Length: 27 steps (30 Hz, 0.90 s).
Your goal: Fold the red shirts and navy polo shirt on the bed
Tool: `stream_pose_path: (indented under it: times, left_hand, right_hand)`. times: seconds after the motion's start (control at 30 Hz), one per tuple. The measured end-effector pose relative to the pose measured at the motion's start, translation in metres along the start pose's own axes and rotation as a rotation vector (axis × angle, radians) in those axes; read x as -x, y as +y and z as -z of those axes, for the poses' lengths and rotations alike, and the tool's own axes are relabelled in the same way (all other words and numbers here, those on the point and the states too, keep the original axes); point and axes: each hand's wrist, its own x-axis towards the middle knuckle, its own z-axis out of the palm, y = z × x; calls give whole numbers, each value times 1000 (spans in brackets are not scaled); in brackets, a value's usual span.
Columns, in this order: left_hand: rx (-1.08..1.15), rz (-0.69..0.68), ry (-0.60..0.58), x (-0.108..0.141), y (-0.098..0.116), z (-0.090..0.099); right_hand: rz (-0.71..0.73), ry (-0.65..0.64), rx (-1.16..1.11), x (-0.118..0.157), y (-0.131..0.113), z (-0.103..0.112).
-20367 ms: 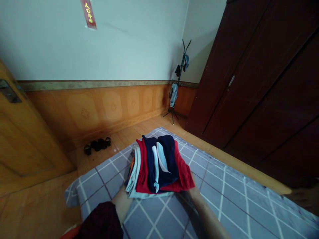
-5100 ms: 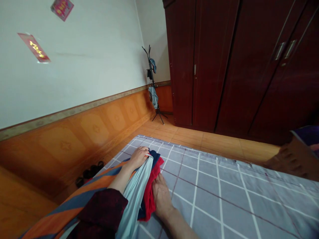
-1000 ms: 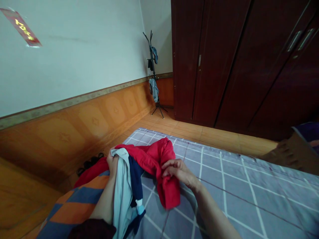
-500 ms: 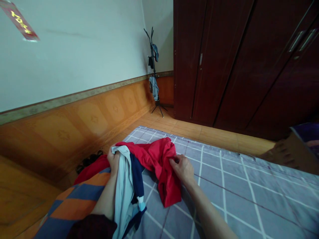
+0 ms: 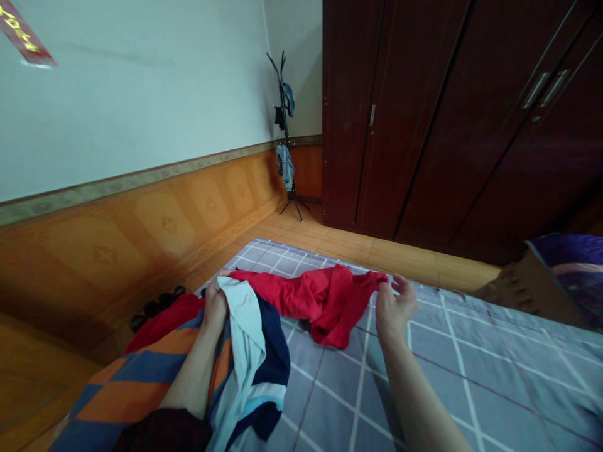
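A red garment point(image 5: 325, 295) stretches above the grey checked bed point(image 5: 471, 351), between my two hands. My left hand point(image 5: 217, 304) is closed on its left end, together with a pale grey cloth point(image 5: 242, 314) that hangs down beside my forearm. Dark navy fabric with a light blue and white band point(image 5: 271, 351) hangs next to the pale cloth and looks like part of the same bundle. At the right end of the red garment, my right hand point(image 5: 394, 307) pinches its edge between thumb and fingers.
An orange and blue checked cloth point(image 5: 136, 383) lies at the left, with more red fabric point(image 5: 164, 323) beyond it. Dark shoes point(image 5: 157, 304) are on the floor. A coat rack point(image 5: 286, 125) stands by the dark wardrobe point(image 5: 400, 113). A cardboard box point(image 5: 541, 289) is at the right.
My right hand has moved right, pulling the red garment out sideways. The navy and pale cloths hang more spread out. The view has shifted slightly.
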Motion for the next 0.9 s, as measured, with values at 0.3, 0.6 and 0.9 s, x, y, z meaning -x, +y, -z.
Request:
stream_pose_path:
  times: [0.3, 0.6, 0.9]
  left_hand:
    - [-23, 113, -380, 15, 12, -12]
    - [-69, 118, -24, -10, -18, -7]
    - [-62, 34, 177, -15, -22, 4]
  right_hand:
    - [282, -503, 485, 55, -11, -23]
    - [73, -1559, -368, 67, -111, 11]
    - [46, -1094, 283, 57, -46, -14]
